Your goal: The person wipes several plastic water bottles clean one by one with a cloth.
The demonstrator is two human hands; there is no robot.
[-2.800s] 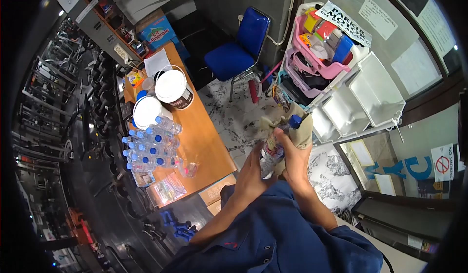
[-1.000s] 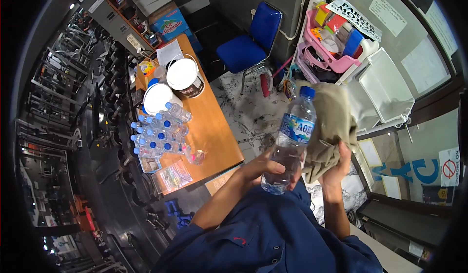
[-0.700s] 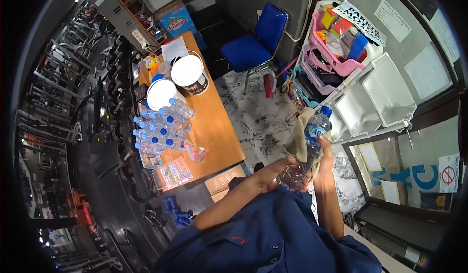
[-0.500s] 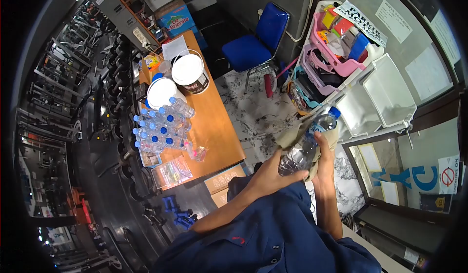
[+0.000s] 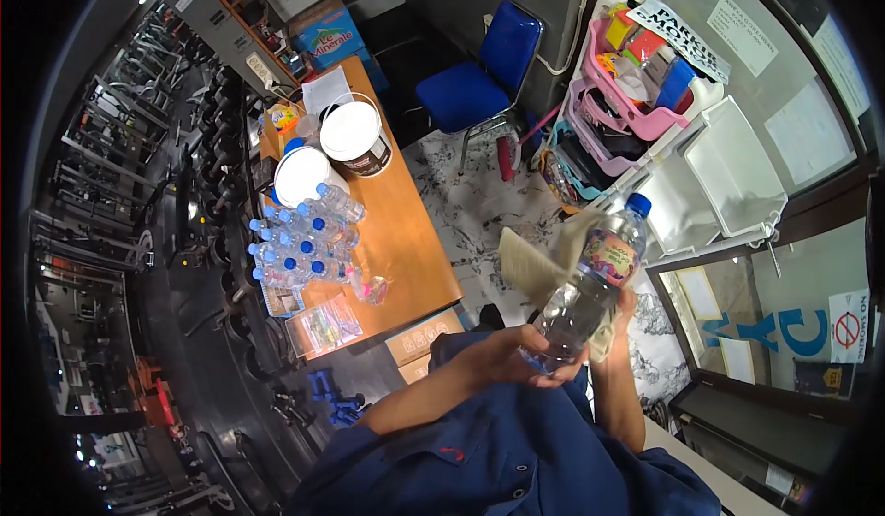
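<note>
A clear plastic bottle [image 5: 576,308] with a blue cap and a colourful label is held tilted in front of my body. My left hand [image 5: 516,355] is closed around its base. Behind the bottle, my right hand [image 5: 625,311] is closed on a beige cloth [image 5: 539,267], partly hidden by the bottle. One part of the cloth sticks out to the left of the bottle, and another hangs below my right hand.
Several blue-capped bottles [image 5: 300,244] stand grouped on the wooden table [image 5: 415,258] to my left, beside two white buckets [image 5: 350,133]. A blue chair [image 5: 466,92] is ahead. Pink baskets [image 5: 650,124] and a white rack [image 5: 733,170] stand to the right.
The bottle has turned, so its colourful label now shows. My left hand has shifted down to its base. The cloth has spread out to the left, and my right hand has moved lower behind the bottle.
</note>
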